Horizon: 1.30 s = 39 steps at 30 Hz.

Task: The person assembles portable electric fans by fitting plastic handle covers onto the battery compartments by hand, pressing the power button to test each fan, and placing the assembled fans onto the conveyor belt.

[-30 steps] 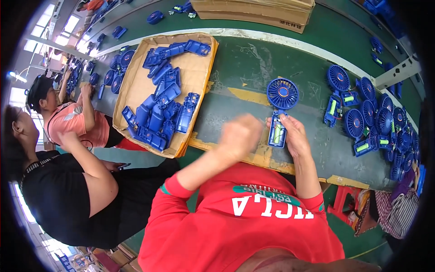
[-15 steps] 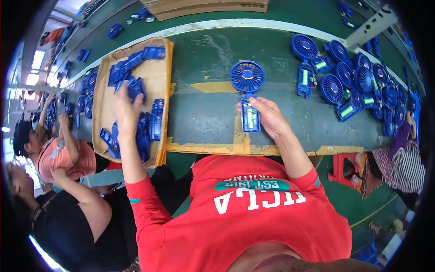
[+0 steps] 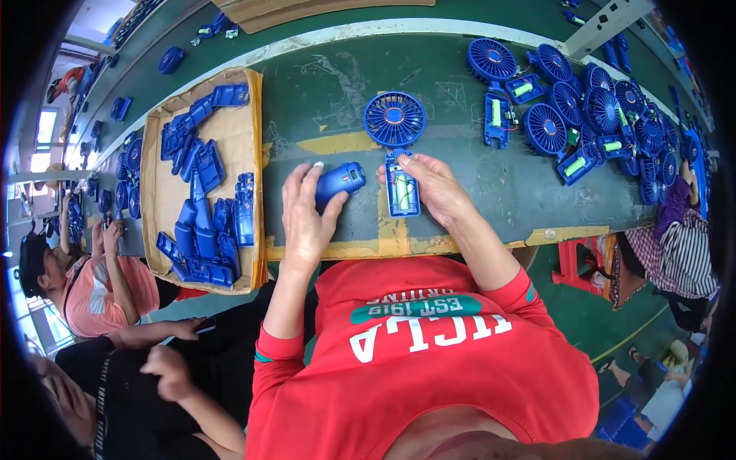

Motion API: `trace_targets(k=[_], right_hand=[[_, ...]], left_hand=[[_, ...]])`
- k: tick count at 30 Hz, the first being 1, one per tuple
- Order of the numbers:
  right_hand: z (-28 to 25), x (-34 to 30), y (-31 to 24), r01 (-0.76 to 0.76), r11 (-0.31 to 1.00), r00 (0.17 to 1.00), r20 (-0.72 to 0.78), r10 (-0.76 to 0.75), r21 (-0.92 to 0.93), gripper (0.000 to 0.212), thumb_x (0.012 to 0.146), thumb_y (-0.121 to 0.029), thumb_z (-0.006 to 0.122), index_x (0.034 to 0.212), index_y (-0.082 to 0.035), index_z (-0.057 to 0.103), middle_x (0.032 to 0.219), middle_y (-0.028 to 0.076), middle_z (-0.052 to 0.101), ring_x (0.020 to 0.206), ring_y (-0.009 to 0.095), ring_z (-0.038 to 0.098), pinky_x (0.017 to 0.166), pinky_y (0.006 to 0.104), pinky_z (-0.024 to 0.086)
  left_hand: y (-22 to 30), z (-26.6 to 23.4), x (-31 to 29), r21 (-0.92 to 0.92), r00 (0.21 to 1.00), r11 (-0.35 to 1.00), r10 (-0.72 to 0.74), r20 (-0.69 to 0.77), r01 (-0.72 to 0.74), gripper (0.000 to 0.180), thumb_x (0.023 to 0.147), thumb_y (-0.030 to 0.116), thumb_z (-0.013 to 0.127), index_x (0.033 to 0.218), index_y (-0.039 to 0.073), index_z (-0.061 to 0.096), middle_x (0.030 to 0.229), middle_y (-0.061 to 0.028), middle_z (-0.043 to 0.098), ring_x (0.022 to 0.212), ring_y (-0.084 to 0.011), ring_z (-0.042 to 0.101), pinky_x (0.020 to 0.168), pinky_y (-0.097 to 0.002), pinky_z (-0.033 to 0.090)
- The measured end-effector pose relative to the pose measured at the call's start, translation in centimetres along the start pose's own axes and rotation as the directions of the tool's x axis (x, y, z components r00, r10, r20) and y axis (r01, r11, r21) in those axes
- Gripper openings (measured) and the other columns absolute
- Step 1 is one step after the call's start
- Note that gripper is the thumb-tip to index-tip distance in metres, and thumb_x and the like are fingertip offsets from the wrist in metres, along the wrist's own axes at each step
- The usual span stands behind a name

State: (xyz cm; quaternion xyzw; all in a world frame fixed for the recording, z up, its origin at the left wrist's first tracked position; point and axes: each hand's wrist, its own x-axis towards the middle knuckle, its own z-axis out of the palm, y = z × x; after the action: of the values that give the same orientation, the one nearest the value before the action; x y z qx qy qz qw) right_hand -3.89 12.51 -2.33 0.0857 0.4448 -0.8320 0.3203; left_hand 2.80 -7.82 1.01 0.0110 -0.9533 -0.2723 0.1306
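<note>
A blue handheld fan (image 3: 395,120) lies on the green table in front of me. Its handle (image 3: 402,190) is uncovered, with a light green battery cell and thin wires inside. My right hand (image 3: 431,184) grips that handle near its top, thumb over the joint below the round grille. To the left, my left hand (image 3: 307,208) holds a blue handle cover (image 3: 340,182) between thumb and fingers, smooth outer side up and a small opening at its right end. The cover is close to the fan handle but apart from it.
On the left stands a cardboard tray (image 3: 259,153) of blue covers (image 3: 205,165). Many fans with exposed batteries (image 3: 602,107) are heaped at the right. A metal post (image 3: 609,27) rises at the far right. Co-workers (image 3: 107,276) sit at the left.
My left hand has come out of the tray and moved right with a blue handle cover. My right hand still holds the fan at its handle.
</note>
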Motion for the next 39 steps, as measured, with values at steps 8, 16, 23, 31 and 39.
trace_targets(k=[8, 16, 23, 31, 39], right_hand=[[0.1, -0.3, 0.0, 0.007, 1.0, 1.0, -0.014, -0.007, 0.014, 0.022, 0.092, -0.018, 0.052, 0.103, 0.002, 0.052, 0.1, 0.017, 0.063, 0.092, 0.022, 0.064, 0.082, 0.0314, 0.052], [0.4, 0.1, 0.0, 0.013, 1.0, 1.0, 0.016, -0.013, 0.002, 0.024, 0.093, -0.018, 0.051, 0.104, 0.002, 0.051, 0.101, 0.017, 0.063, 0.092, 0.022, 0.064, 0.081, 0.0312, 0.052], [-0.1, -0.1, 0.2, 0.032, 0.999, 0.999, -0.006, -0.032, 0.0, 0.024, 0.092, -0.017, 0.051, 0.103, 0.004, 0.051, 0.099, 0.018, 0.063, 0.09, 0.023, 0.064, 0.082, 0.0322, 0.051], [0.1, 0.2, 0.3, 0.034, 0.999, 0.999, -0.002, -0.034, -0.006, 0.024, 0.092, -0.018, 0.052, 0.102, 0.004, 0.052, 0.099, 0.019, 0.063, 0.09, 0.024, 0.064, 0.082, 0.0327, 0.051], [-0.2, 0.1, 0.5, 0.064, 0.997, 0.998, 0.002, -0.064, -0.037, 0.026, 0.091, -0.017, 0.052, 0.104, 0.006, 0.051, 0.098, 0.019, 0.063, 0.088, 0.024, 0.063, 0.081, 0.033, 0.051]], left_hand=[[0.5, -0.9, -0.2, 0.181, 0.972, 0.983, -0.035, 0.23, -0.008, 0.06, 0.069, 0.014, 0.073, 0.119, -0.006, 0.047, 0.115, -0.0197, 0.049, 0.106, -0.0351, 0.047, 0.091, -0.0399, 0.041], [1.0, -1.3, 0.1, 0.261, 0.965, 0.965, -0.099, 0.244, 0.033, 0.045, 0.069, 0.015, 0.072, 0.107, -0.001, 0.055, 0.102, -0.0147, 0.053, 0.096, -0.0326, 0.053, 0.079, -0.0405, 0.047], [1.4, -0.5, -0.3, 0.258, 0.979, 0.964, -0.112, 0.171, 0.065, 0.042, 0.068, 0.021, 0.073, 0.1, 0.0, 0.055, 0.095, -0.0147, 0.055, 0.09, -0.0325, 0.054, 0.074, -0.0412, 0.047], [1.3, -0.5, -0.6, 0.246, 0.984, 0.967, -0.103, 0.147, 0.064, 0.039, 0.069, 0.021, 0.073, 0.097, 0.001, 0.055, 0.091, -0.0154, 0.054, 0.088, -0.0333, 0.054, 0.073, -0.0414, 0.047], [1.4, -0.4, -1.0, 0.257, 0.982, 0.961, -0.137, 0.133, 0.1, 0.041, 0.068, 0.023, 0.073, 0.097, 0.001, 0.055, 0.092, -0.0153, 0.053, 0.09, -0.0325, 0.054, 0.074, -0.0413, 0.048]])
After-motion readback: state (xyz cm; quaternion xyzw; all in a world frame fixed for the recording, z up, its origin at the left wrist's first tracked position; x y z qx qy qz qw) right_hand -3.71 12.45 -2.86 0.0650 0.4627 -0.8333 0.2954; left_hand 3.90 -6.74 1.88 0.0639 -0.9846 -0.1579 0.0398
